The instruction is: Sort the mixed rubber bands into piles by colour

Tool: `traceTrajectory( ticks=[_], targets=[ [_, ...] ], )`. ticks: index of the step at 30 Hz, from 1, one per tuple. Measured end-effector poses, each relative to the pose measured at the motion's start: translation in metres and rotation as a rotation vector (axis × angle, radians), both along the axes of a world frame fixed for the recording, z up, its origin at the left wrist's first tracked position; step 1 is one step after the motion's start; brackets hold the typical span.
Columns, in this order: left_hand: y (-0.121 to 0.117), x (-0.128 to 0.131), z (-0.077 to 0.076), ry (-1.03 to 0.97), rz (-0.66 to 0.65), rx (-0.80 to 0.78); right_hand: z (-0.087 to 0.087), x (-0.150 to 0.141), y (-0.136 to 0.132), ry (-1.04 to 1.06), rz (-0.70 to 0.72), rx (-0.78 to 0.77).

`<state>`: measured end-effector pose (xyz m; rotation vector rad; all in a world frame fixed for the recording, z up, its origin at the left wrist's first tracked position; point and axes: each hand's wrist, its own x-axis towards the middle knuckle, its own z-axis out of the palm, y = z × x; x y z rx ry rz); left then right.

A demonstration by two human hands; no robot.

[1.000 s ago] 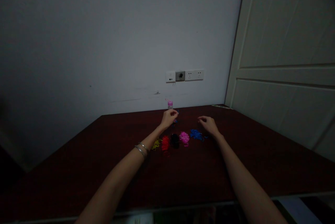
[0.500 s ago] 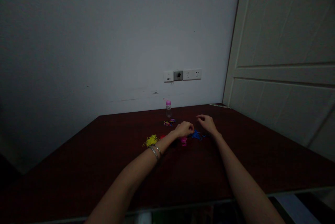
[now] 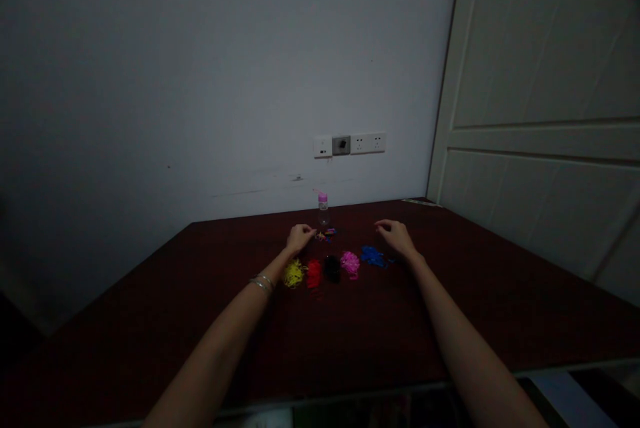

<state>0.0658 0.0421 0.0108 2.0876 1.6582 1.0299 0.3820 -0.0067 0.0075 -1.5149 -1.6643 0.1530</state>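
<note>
My left hand (image 3: 301, 237) is at the left edge of a small mixed-colour pile (image 3: 328, 234), its thumb and fingers pinched together. Whatever is between them is too small to make out. Over the table, up and to the right of a blue pile (image 3: 373, 256), my right hand (image 3: 396, 237) has curled fingers with the tips close together; any item in them cannot be made out. A row of loose piles of thin strands, looking like rubber bands, runs leftward from the blue: pink (image 3: 350, 263), black (image 3: 332, 268), red (image 3: 313, 273) and yellow (image 3: 293, 273).
Behind the mixed pile stands a clear bottle (image 3: 323, 212) with a pink cap, near the wall. The dark red table (image 3: 350, 341) reaches back to the wall, where switches and sockets (image 3: 367, 143) are mounted. A white panelled door (image 3: 540, 195) rises on the right.
My left hand has moved left and back, from beside the blue pile to the mixed pile, uncovering the black and red piles. My right hand has stayed nearly still.
</note>
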Motion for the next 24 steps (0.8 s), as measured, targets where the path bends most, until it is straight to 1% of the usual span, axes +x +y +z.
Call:
traceTrajectory(
  ticks=[2,4,6,7,9,13,17,20,24],
  targets=[
    [0.005,-0.031,-0.007,-0.033,0.132,-0.027,0.001,-0.003,0.0,0.001,0.007,-0.006],
    [0.007,-0.056,-0.012,-0.048,0.24,-0.054,0.001,-0.007,0.0,-0.004,0.027,-0.023],
    [0.006,-0.072,-0.015,-0.059,0.317,-0.041,0.001,-0.015,-0.001,-0.022,0.064,-0.043],
    [0.006,-0.077,-0.015,-0.063,0.329,-0.037,0.001,-0.021,-0.001,-0.037,0.087,-0.051],
    [0.004,-0.08,-0.014,-0.062,0.328,-0.039,0.002,-0.033,-0.003,-0.074,0.132,-0.065],
    [0.001,-0.076,-0.013,-0.019,0.328,-0.091,0.004,-0.064,-0.007,-0.162,0.227,-0.107],
    [0.001,-0.076,-0.015,0.003,0.338,-0.102,0.01,-0.091,-0.005,-0.248,0.285,-0.181],
    [0.004,-0.079,-0.019,-0.001,0.329,-0.091,0.013,-0.106,0.003,-0.307,0.296,-0.252],
    [0.006,-0.081,-0.022,-0.017,0.313,-0.066,0.014,-0.119,0.013,-0.379,0.265,-0.327]
  ],
)
